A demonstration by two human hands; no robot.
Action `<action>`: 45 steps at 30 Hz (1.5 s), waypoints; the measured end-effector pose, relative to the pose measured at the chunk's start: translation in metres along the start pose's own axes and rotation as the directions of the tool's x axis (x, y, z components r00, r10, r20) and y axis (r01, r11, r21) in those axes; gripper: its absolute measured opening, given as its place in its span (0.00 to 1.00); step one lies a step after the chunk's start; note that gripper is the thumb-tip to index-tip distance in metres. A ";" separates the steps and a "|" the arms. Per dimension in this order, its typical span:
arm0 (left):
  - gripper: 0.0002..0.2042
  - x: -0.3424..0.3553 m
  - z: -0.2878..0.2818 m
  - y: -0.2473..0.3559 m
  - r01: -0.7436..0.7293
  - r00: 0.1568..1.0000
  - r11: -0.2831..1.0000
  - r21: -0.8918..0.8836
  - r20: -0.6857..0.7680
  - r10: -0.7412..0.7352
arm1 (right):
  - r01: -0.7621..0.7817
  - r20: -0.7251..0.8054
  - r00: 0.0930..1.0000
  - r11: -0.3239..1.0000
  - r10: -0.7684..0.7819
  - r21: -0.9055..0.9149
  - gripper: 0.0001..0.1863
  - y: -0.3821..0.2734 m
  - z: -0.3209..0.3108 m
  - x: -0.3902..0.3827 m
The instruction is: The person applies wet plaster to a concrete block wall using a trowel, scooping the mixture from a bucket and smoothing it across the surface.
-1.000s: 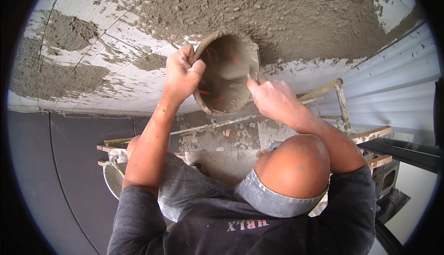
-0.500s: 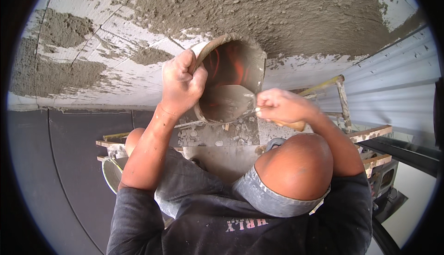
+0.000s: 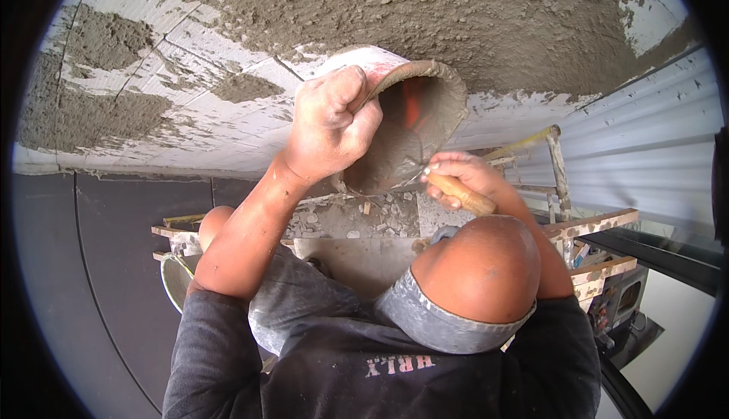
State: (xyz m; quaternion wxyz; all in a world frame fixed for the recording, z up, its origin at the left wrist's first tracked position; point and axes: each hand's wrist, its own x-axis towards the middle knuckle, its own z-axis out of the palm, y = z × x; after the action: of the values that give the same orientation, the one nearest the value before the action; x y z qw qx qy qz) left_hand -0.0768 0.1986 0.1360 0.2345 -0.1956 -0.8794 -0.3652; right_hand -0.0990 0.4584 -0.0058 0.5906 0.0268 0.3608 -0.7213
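My left hand (image 3: pixel 334 124) is closed over the rim of a mortar-coated bucket (image 3: pixel 448 92), which is tipped on its side with its mouth toward me. Wet grey mortar coats the bucket's inside, and a reddish patch glows through its wall. In my right hand (image 3: pixel 477 170) is a trowel (image 3: pixel 465 195), gripped by its wooden handle. Its thin metal neck points into the bucket's mouth; the blade blends with the mortar and is hard to make out.
Ahead is a white block wall (image 3: pixel 228 126) partly covered with rough grey mortar (image 3: pixel 456 16). Wooden rails (image 3: pixel 600 221) stand at right, beside corrugated sheeting (image 3: pixel 653 130). Another bucket (image 3: pixel 173 282) is at lower left. Mortar crumbs lie on the boards (image 3: pixel 342 218) below.
The bucket has shifted right and turned, showing more of its outer side, with my left hand moving along. My right hand has rotated the trowel, whose broad blade face showed before.
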 end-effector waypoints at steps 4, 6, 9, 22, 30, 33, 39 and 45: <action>0.14 -0.008 0.007 -0.009 0.066 0.998 0.993 -0.094 0.002 -0.066 | -0.059 0.195 0.981 0.946 -0.005 0.319 0.09 0.032 0.002 0.001; 0.17 -0.018 0.008 -0.017 0.096 0.995 0.992 -0.082 -0.007 -0.097 | 0.038 -0.002 0.999 0.956 -0.039 0.290 0.10 0.033 0.017 -0.010; 0.19 -0.022 0.009 -0.021 0.226 0.971 0.953 -0.203 -0.029 -0.236 | 0.208 -0.078 0.978 0.939 -0.194 0.275 0.09 0.019 0.023 -0.026; 0.17 -0.020 0.054 -0.034 0.333 0.941 0.904 -0.268 0.034 -0.336 | 0.314 -0.268 0.921 0.946 -0.282 0.082 0.08 0.033 -0.040 -0.047; 0.11 -0.026 0.090 -0.051 0.469 0.879 0.859 -0.204 0.010 -0.477 | 0.416 -0.246 0.896 0.892 -0.369 0.175 0.12 0.056 -0.047 -0.074; 0.13 -0.042 0.090 -0.069 0.454 0.880 0.861 -0.228 -0.035 -0.474 | 0.523 -0.321 0.833 0.830 -0.450 0.195 0.14 0.058 -0.039 -0.116; 0.15 -0.052 0.078 -0.073 0.561 0.824 0.808 -0.178 0.027 -0.566 | 0.969 -0.587 0.204 0.246 -0.784 0.007 0.14 0.065 -0.061 -0.216; 0.16 -0.073 0.005 -0.094 0.621 0.776 0.760 -0.192 0.015 -0.631 | 0.651 -0.492 -0.708 -0.196 -0.507 -0.734 0.11 0.055 -0.087 -0.317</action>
State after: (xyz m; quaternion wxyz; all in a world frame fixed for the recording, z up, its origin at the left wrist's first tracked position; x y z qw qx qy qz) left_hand -0.0674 0.1283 0.0408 0.1020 0.0975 -0.8500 -0.5075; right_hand 0.0102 0.7680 0.0507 -0.5196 0.1418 0.4072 -0.7376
